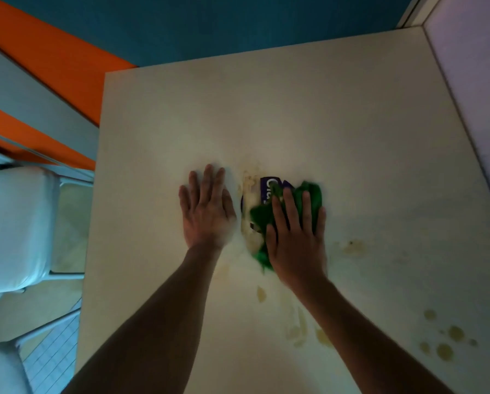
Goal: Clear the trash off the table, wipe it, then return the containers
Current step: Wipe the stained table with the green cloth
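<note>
My right hand (296, 237) presses flat on a crumpled green cloth (312, 194) in the middle of the white table (323, 109). A purple and white wrapper (266, 186) pokes out from under the cloth, with yellowish crumbs (249, 174) beside it. To the left of the wrapper my left hand (205, 209) lies palm down on the table, fingers spread, holding nothing. Yellow-brown stains (442, 342) mark the table at the near right, and smears (297, 328) show between my forearms.
A white wall or panel (476, 95) borders the table's right side. White chairs (13, 228) stand left of the table, with orange and grey strips (39, 58) behind them. Beyond the far edge there is blue floor (209, 24).
</note>
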Demonstrator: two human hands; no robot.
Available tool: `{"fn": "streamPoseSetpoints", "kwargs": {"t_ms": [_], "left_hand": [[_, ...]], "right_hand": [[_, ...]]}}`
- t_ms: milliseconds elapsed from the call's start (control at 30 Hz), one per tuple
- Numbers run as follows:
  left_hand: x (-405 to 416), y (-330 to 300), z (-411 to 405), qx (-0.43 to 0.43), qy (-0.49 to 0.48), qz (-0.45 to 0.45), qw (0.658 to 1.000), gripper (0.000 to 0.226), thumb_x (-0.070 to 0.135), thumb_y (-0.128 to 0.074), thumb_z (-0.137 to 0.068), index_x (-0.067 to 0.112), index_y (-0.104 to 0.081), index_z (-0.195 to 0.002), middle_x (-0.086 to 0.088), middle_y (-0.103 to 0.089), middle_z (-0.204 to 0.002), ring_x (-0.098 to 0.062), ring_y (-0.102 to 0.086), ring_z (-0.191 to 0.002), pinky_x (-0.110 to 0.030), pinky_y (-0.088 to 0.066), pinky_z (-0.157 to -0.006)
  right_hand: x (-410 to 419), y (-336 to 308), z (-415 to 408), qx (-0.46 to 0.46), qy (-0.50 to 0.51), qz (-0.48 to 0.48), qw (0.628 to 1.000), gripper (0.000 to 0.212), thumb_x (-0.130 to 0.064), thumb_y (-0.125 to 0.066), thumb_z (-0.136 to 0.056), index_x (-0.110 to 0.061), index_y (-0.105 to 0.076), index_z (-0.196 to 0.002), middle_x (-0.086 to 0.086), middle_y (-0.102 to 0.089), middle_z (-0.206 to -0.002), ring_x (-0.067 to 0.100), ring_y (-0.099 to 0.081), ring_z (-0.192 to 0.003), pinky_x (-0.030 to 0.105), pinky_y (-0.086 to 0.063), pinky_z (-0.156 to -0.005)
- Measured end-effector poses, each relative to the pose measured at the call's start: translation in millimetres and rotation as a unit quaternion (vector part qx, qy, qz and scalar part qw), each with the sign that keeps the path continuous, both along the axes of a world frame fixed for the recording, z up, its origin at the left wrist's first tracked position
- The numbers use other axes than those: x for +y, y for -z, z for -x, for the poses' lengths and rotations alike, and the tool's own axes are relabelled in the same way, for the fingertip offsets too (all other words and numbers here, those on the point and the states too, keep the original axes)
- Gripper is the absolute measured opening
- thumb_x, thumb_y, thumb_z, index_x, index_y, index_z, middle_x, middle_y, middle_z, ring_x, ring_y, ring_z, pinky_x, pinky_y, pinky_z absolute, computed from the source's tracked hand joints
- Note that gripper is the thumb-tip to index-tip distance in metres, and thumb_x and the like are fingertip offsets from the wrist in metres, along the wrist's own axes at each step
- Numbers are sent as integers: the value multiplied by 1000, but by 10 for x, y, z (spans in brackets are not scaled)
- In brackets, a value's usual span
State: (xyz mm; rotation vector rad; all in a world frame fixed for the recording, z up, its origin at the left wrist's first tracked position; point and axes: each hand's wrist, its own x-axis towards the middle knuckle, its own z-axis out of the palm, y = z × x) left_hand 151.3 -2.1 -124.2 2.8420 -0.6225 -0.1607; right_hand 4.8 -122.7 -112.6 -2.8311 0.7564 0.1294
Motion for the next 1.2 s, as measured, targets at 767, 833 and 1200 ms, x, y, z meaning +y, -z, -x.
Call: {"fn": "streamPoseSetpoints", "kwargs": {"t_ms": [767, 833, 1200], "left_hand": [[28, -398, 1273, 23, 12, 31, 999, 55, 37, -26, -103, 19, -36, -154, -6, -35, -162, -30, -26, -151, -51, -27, -120], [-64, -400, 1673, 38, 46, 8, 998, 56, 39, -24, -104, 20, -33, -155, -5, -30, -164, -30, -21, -153, -52, -24, -122], [-913, -274, 1892, 118, 54, -103, 986, 58, 51, -8, -106, 36, 12, -159, 0, 17, -168, -36, 18, -153, -59, 3, -123]], "right_hand": [[-1457, -38, 1503, 22, 19, 32, 999, 57, -41, -18, -105, -19, -21, -157, 7, -17, -165, 33, -11, -152, 59, -12, -120], [-1619, -21, 1344, 10, 35, 18, 999, 57, -41, -19, -104, -19, -23, -157, 7, -18, -165, 34, -11, -152, 60, -11, -119], [-1815, -54, 2255, 6, 50, 30, 998, 57, -39, -21, -105, -17, -22, -157, 9, -18, -164, 34, -8, -152, 58, -9, -121]]}}
